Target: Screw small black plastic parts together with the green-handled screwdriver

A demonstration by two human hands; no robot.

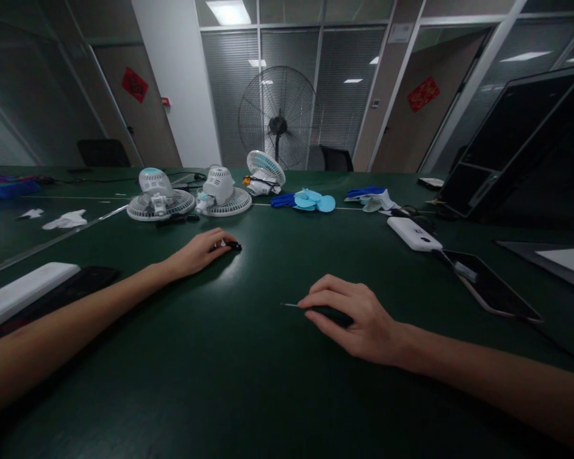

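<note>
My right hand (351,315) is closed around a screwdriver (333,315) with a dark handle. Its thin metal shaft points left, low over the green table (249,363). Farther off to the left, my left hand (205,251) pinches a small black piece (233,245) at the tabletop; fingers partly cover it, so its kind is unclear. Beyond that hand, two small white fans (160,203) (224,199) lie with their grilles down. A third small fan (265,172) leans back beside them. Light-blue fan blades (314,200) lie to its right.
Blue gloves (283,200) and a blue-and-white glove pair (372,197) lie at the back. On the right are a white device (414,234), a dark tablet (490,284) and a large black monitor (516,146). A white box (29,290) and crumpled tissue (66,220) lie left.
</note>
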